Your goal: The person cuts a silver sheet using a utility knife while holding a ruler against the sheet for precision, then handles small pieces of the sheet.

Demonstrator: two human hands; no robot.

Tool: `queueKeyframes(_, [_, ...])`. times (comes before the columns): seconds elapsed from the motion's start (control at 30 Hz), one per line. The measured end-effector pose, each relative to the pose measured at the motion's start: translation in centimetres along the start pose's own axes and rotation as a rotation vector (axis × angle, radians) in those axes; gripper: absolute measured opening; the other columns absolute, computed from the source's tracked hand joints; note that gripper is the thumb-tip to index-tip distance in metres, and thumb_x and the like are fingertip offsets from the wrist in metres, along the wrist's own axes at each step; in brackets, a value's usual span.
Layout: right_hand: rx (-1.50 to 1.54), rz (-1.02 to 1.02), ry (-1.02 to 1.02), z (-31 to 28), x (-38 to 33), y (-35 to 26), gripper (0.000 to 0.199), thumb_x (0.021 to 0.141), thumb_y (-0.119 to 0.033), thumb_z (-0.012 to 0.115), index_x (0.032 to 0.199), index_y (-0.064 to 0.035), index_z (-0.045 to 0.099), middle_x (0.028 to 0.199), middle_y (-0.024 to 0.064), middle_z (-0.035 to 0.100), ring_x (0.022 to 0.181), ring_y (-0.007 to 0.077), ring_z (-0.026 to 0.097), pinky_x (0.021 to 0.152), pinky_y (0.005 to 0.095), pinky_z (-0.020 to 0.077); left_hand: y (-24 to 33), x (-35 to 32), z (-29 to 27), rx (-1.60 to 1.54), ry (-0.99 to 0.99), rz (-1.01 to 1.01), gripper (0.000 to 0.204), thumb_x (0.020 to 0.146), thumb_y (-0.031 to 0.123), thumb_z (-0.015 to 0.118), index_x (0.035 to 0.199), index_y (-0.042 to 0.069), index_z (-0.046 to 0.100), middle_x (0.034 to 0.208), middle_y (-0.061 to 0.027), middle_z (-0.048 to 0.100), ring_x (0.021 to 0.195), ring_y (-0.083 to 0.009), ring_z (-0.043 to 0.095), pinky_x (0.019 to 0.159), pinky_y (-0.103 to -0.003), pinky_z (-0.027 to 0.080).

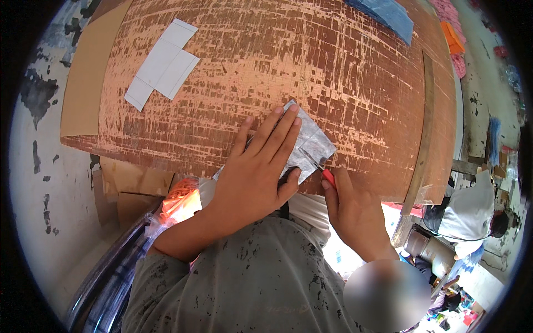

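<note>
My left hand point(258, 158) lies flat, fingers stretched out, pressing a grey sheet point(315, 143) to the worn brown tabletop near its front edge. The hand covers much of the sheet. Beside its thumb a small dark thing shows, too hidden to name. Gripped in my right hand point(358, 213) is a cutter knife with a red handle point(328, 177). Its blade end touches the sheet by the right side, where a dark line or slit runs across the grey surface.
White cut paper point(162, 65) with ruled lines lies farther left, near a brown cardboard piece point(89, 77). Blue fabric point(388, 16) is at the far right, a wooden strip point(425, 127) along the right side. Another person point(469, 211) is off the table's right.
</note>
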State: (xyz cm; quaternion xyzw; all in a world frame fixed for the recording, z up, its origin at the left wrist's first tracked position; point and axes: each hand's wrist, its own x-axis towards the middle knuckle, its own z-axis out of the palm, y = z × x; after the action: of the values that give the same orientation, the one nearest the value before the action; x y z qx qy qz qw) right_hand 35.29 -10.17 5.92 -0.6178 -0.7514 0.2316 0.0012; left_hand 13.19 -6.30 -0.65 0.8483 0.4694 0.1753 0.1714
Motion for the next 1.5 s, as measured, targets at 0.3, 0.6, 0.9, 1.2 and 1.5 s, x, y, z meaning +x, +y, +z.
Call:
queueKeyframes(0.3, [-0.001,0.023,-0.063,-0.5,0.3,-0.3,0.018,0.111,-0.019,0.062,0.108,-0.0024,0.057,0.085,0.0199,0.071,0.073,0.0424,0.072,0.062,0.0534,0.0564,0.0,0.0,-0.2,-0.003,-0.007,0.002,0.08,0.099,0.036,0.066,0.165,-0.003,0.042,0.178,-0.0184,0.036,0.165,-0.0359,0.033,0.133,-0.061,0.021])
queueKeyframes(0.6, [-0.012,0.003,-0.063,-0.6,0.4,-0.2,0.018,0.112,-0.02,0.061,0.109,-0.0025,0.055,0.084,0.0208,0.071,0.071,0.0444,0.073,0.06,0.0555,0.0566,0.0,0.1,-0.1,-0.008,-0.002,0.001,0.08,0.098,0.035,0.066,0.165,-0.003,0.043,0.179,-0.0177,0.035,0.165,-0.0354,0.034,0.133,-0.06,0.022])
queueKeyframes(0.9, [-0.137,0.104,-0.216,-0.5,0.9,-0.7,0.02,0.113,-0.023,0.057,0.115,-0.0031,0.056,0.082,0.0198,0.073,0.071,0.0431,0.075,0.062,0.0537,0.059,0.0,0.0,0.0,-0.005,-0.009,0.002,0.081,0.097,0.034,0.066,0.165,-0.002,0.042,0.178,-0.017,0.036,0.165,-0.0351,0.034,0.133,-0.06,0.022])
queueKeyframes(1.2, [-0.072,-0.046,-0.145,0.2,0.9,0.7,0.022,0.113,-0.021,0.06,0.112,0.0002,0.052,0.077,0.0267,0.066,0.075,0.0481,0.068,0.07,0.0579,0.0531,0.5,0.0,0.0,0.065,0.019,-0.047,0.077,0.098,0.035,0.065,0.164,-0.001,0.046,0.179,-0.0121,0.037,0.165,-0.0287,0.035,0.133,-0.063,0.02])
queueKeyframes(1.5, [-0.096,-0.057,-0.096,-0.1,0.3,0.7,0.021,0.113,-0.02,0.059,0.113,-0.0003,0.052,0.077,0.0266,0.066,0.074,0.0474,0.07,0.065,0.0569,0.0558,0.4,-0.2,0.5,0.057,0.039,-0.048,0.083,0.095,0.036,0.067,0.167,0.002,0.042,0.178,-0.0128,0.038,0.165,-0.0296,0.036,0.134,-0.064,0.015])
